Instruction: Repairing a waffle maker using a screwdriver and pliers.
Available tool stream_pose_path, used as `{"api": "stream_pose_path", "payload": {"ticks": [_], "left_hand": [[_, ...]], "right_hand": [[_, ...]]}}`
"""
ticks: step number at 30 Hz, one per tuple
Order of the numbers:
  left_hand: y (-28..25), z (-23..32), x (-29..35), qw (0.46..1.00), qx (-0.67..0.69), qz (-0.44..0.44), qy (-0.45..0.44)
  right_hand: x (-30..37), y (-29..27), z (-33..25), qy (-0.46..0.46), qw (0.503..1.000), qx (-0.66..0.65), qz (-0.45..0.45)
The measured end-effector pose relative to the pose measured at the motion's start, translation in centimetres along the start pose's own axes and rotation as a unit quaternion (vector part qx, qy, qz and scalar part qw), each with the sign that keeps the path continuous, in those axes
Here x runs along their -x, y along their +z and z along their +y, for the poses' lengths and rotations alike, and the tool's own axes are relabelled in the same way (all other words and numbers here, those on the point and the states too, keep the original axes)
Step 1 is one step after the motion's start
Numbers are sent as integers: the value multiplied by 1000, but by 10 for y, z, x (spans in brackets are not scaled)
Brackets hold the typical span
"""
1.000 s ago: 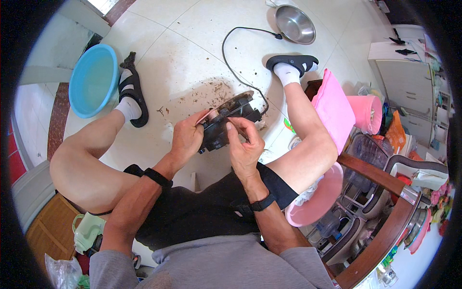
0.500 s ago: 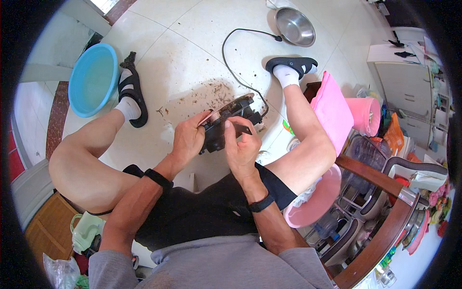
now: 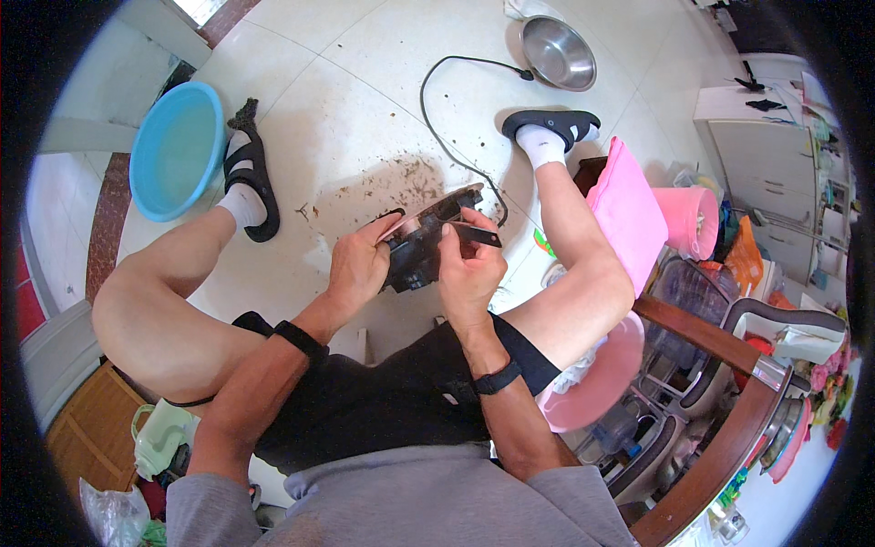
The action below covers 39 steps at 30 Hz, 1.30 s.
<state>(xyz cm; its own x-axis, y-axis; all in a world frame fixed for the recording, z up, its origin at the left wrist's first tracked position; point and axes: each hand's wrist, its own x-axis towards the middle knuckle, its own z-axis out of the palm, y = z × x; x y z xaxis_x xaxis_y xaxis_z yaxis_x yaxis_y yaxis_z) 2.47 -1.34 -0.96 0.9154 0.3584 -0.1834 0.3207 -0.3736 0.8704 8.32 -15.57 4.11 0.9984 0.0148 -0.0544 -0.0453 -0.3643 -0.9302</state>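
Observation:
Between my knees is a dark, grimy appliance part with a black power cord running from it along the floor. My left hand is closed on its left edge, thumb and fingers gripping the rim. My right hand is closed round a flat, black-handled tool with a hole in the handle's end. The tool's working end is hidden behind my fingers, against the part. Brown crumbs of dirt lie on the tiles just beyond the part.
A blue basin of water stands at the far left, beside my left foot. A steel bowl sits at the far right near the cord's plug. Pink basin, pink bin and a wooden-framed chair crowd the right side.
My right hand has shifted slightly right and turned, so the tool's black handle now points out to the right. The part has tilted a little; my left hand keeps its grip.

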Motion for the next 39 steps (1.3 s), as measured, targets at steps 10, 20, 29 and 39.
{"api": "stream_pose_path", "payload": {"ticks": [10, 20, 29, 39], "left_hand": [[-4, 2, -1, 1000, -5, -19, -10], [-5, 5, -1, 999, -26, -27, -30], [-4, 4, -1, 1000, -5, -21, -20], [-6, 6, -1, 1000, -14, -8, -11]], "right_hand": [[8, -1, -2, -43, 998, 7, -41], [3, 1, 5, 8, 996, -87, -22], [-3, 6, 8, -28, 999, -10, 16], [9, 3, -2, -74, 997, 15, -31]]}}
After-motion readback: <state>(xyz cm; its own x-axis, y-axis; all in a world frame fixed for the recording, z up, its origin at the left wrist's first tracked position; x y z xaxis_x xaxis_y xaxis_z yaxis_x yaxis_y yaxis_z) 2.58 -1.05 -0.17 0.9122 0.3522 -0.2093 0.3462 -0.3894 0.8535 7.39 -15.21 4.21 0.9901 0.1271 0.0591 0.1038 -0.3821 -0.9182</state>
